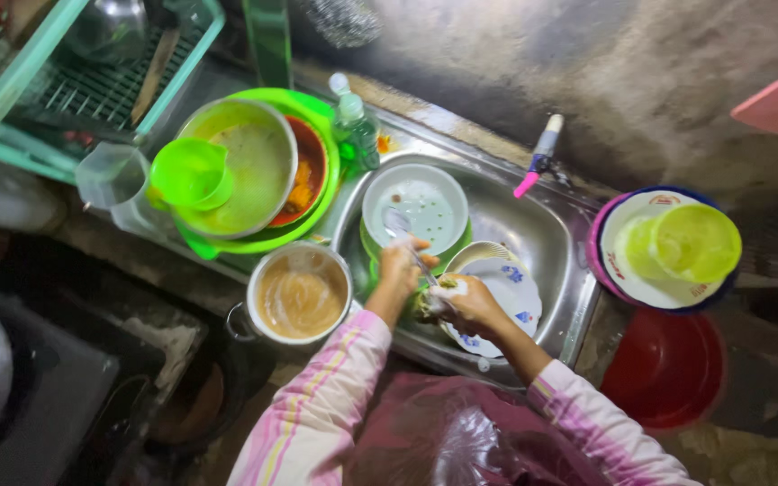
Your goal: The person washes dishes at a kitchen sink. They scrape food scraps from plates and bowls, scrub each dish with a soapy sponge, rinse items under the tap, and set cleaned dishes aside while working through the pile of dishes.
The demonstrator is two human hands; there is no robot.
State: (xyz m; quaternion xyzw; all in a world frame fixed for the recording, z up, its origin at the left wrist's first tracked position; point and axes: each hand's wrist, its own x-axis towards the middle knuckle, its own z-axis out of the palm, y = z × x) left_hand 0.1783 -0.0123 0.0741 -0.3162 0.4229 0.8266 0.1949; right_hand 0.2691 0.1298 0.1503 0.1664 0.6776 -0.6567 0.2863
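Over the steel sink (551, 234), my left hand (401, 266) grips the handle of a metal spoon (400, 225) whose bowl points toward the back. My right hand (472, 304) is closed on a greenish scrub sponge (427, 306) pressed against the spoon's handle. Beneath my hands a white plate with blue marks (511, 297) lies in the basin. A white bowl (425, 205) sits on green plates at the sink's back left.
A steel pot of brownish water (301, 292) stands left of the sink. Behind it a green basin (254, 171) holds a steel bowl and green cup. Dish soap bottle (356, 126), tap (540, 155), stacked plates with a yellow-green bowl (677, 247), red bucket (668, 369).
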